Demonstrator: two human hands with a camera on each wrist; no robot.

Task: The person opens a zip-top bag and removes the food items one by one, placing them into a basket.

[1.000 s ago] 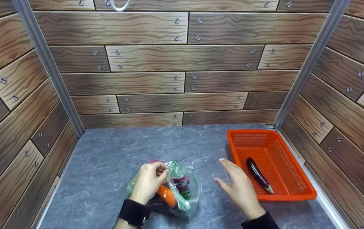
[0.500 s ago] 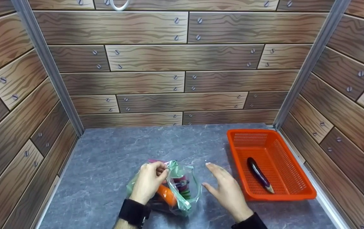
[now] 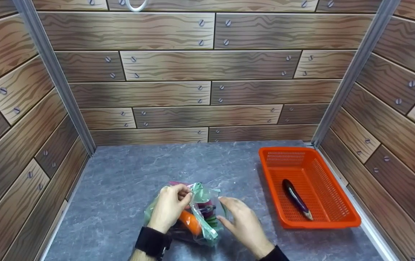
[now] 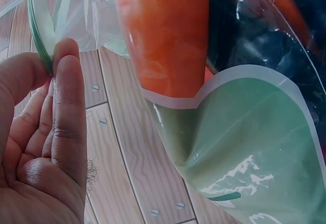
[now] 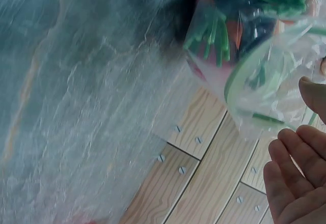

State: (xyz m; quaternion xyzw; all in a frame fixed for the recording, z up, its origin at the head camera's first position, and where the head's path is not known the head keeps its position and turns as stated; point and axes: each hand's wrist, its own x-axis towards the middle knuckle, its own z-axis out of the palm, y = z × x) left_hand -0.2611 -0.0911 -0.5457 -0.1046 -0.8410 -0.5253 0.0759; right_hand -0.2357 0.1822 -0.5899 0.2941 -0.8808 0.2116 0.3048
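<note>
A clear plastic bag with a green rim lies on the grey table near the front edge. It holds an orange carrot and other toy vegetables with green stems. My left hand pinches the bag's green rim at the top, and the carrot shows close by through the plastic. My right hand is open at the right side of the bag's mouth. Its fingers are relaxed just beside the bag and hold nothing.
An orange mesh basket stands at the right of the table with a dark purple eggplant lying in it. Wood-patterned walls close in the back and both sides. A white ring hangs on the back wall.
My right hand has moved left from beside the basket to the bag's mouth. The left hand has kept its pinch on the bag's rim.
</note>
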